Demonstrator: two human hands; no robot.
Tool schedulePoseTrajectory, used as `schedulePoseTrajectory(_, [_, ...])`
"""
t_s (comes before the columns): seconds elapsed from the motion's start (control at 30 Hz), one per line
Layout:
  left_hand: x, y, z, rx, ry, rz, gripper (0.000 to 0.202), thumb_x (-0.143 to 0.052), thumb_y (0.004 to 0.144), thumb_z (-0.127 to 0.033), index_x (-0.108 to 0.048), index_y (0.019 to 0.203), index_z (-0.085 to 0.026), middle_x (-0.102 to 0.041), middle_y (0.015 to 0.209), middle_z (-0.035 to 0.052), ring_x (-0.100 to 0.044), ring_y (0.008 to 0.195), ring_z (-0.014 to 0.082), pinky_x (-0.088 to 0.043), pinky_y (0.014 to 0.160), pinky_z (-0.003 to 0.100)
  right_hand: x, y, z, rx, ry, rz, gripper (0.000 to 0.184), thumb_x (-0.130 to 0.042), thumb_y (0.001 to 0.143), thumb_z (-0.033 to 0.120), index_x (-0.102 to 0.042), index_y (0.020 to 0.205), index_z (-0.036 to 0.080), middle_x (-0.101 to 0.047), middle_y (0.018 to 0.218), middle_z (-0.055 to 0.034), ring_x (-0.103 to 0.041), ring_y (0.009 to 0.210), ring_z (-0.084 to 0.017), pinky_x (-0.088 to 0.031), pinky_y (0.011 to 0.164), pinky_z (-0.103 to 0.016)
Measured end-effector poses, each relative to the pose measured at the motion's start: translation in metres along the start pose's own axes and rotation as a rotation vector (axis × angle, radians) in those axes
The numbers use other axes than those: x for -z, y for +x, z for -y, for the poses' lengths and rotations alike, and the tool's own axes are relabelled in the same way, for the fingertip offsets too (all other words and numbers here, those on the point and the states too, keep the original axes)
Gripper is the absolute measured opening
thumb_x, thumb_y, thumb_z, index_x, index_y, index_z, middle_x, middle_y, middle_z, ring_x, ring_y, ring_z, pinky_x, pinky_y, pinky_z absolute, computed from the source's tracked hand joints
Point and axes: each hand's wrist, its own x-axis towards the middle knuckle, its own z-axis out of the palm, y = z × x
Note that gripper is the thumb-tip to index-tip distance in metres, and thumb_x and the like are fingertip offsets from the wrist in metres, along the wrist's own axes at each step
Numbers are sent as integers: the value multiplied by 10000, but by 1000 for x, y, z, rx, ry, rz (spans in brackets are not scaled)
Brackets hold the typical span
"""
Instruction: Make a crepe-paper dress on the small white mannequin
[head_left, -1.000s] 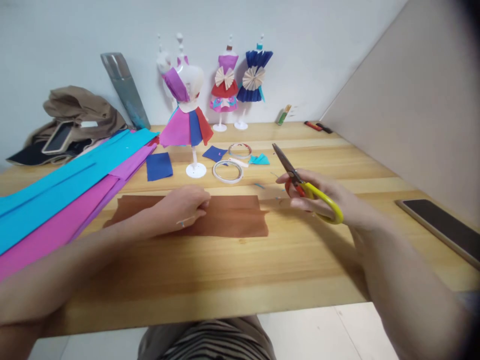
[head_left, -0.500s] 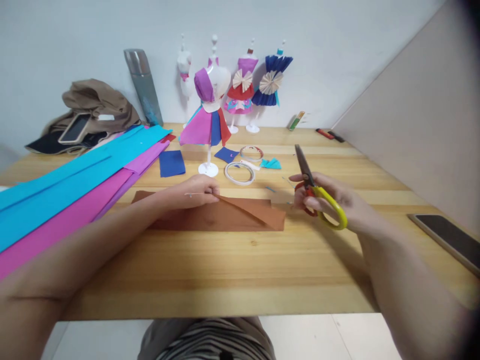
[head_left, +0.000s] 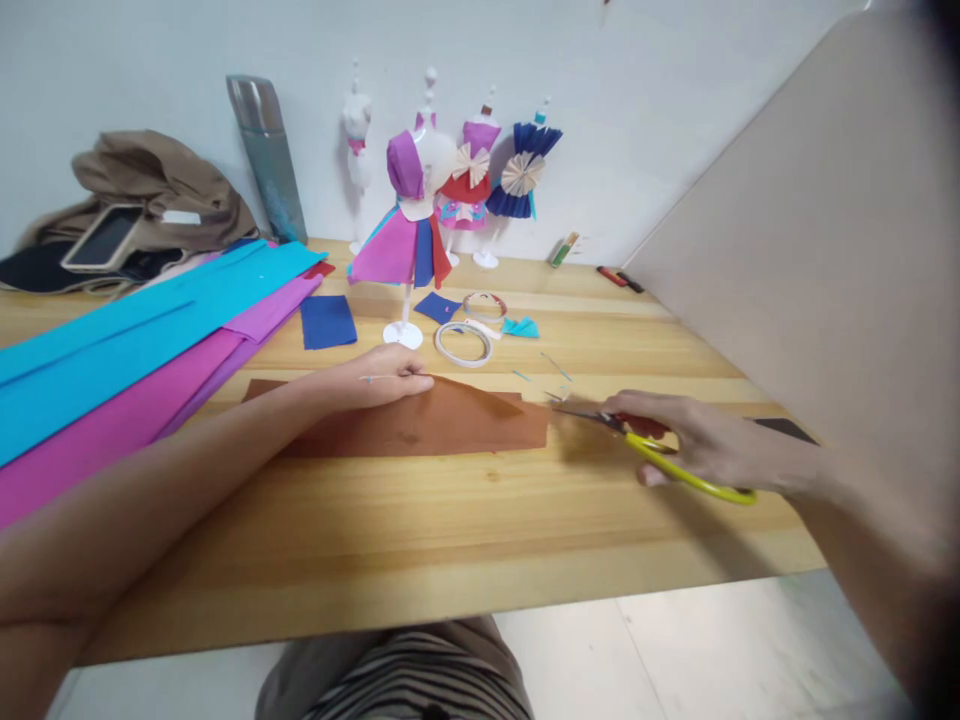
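Wooden table (head_left: 450,540) below; right hand (head_left: 705,437) points scissors (head_left: 716,488) leftward.

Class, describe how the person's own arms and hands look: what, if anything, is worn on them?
Both forearms are bare, with no sleeve in sight, and neither hand is gloved. The left hand has a thin, pale bracelet at the wrist, with a small bluish bit on it. No band shows at the right hand's wrist.

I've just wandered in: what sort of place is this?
Probably a craft workspace, perhaps for miniature dressmaking: small white mannequins in colourful outfits, a long brown sheet on the wooden table, and yellow-handled metal scissors in the right hand.
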Motion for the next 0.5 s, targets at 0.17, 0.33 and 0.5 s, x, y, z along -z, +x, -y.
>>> schedulePoseTrajectory(0.17, [-1, 2, 1, -12, 11, -12, 336, -425, 875, -340, -280, 607, -199, -296, 619, -32, -329, 583, 110, -225, 570, 273, -11, -2, 5, 23, -15, 38, 540, -730, 713, 276, -629, 1243, 258, -633, 886, -49, -577, 750, -224, -475, 677, -348])
schedulePoseTrajectory(0.33, [-5, 8, 8, -58, 37, -27, 342, -429, 877, -355, -297, 604, -198, -311, 604, -35, -338, 570, 108, -240, 564, 267, -14, 3, 14, 100, -54, 72, 374, -742, 743, 355, -692, 1089, 221, -655, 1017, -96, -637, 890, -260, -503, 788, -383])
schedulePoseTrajectory(0.5, [-22, 16, 25, -152, 293, -212, 305, -422, 927, -347, -448, 670, -184, -507, 682, 13, -459, 667, 155, -304, 614, 282, -17, 15, 23, 191, -83, 109, 310, -759, 757, 337, -689, 1032, 212, -655, 1073, -100, -647, 951, -266, -515, 823, -394])
